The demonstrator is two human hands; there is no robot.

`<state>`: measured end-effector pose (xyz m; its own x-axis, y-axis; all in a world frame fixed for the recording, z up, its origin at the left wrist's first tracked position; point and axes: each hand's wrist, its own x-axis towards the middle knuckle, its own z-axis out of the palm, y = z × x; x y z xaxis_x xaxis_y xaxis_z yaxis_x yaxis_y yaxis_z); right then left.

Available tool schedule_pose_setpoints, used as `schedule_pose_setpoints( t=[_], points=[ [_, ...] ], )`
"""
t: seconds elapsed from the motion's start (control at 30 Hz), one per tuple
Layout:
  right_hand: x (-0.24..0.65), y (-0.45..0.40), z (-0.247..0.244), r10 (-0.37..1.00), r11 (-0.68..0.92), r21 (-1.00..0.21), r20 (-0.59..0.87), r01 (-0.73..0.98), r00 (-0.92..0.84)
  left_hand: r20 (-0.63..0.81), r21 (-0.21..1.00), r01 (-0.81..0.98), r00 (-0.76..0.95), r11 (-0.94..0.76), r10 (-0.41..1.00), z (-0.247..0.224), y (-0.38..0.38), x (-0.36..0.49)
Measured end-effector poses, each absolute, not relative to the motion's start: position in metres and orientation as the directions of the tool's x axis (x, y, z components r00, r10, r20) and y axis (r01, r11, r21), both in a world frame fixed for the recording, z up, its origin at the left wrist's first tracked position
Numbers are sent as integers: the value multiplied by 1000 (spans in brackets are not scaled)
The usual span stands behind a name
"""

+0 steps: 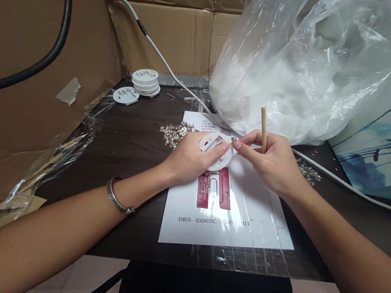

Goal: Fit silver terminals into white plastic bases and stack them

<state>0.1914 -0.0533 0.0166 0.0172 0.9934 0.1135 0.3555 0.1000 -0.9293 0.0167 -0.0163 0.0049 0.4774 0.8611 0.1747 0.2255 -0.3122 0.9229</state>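
Observation:
My left hand (194, 155) is closed on a round white plastic disc (226, 159) with slots cut in it, the thumb pressing on its face. Close to the disc's right edge, my right hand (270, 158) pinches a small shiny metal piece (233, 141) between thumb and forefinger. A thin wooden stick (263, 127) is also tucked in the right hand and points upward. Under both hands lies a white printed sheet (182, 231) with a red picture and the text DRS-206DC. Beside the left hand is a heap of small metal parts (174, 134).
Several white discs (145, 79) are stacked at the back left. A second pile of metal parts (308, 173) lies right of my right wrist. A big clear plastic bag (295, 78) of white things stands behind the sheet. A white cable (167, 65) crosses the dark table (113, 217).

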Motion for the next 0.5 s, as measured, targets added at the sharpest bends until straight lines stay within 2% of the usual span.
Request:
schedule_pose_setpoints(
  t=[0.2,0.37,0.5],
  points=[
    [191,-52,13,996,80,-947,91,310,20,155,921,245,483,-303,862,4,-14,17],
    [194,-52,13,999,47,-986,45,159,-17,145,952,162,512,-261,847,3,-13,17],
    [194,-52,14,999,36,-994,33,104,-28,159,953,136,532,-269,832,3,-13,16]
  ],
)
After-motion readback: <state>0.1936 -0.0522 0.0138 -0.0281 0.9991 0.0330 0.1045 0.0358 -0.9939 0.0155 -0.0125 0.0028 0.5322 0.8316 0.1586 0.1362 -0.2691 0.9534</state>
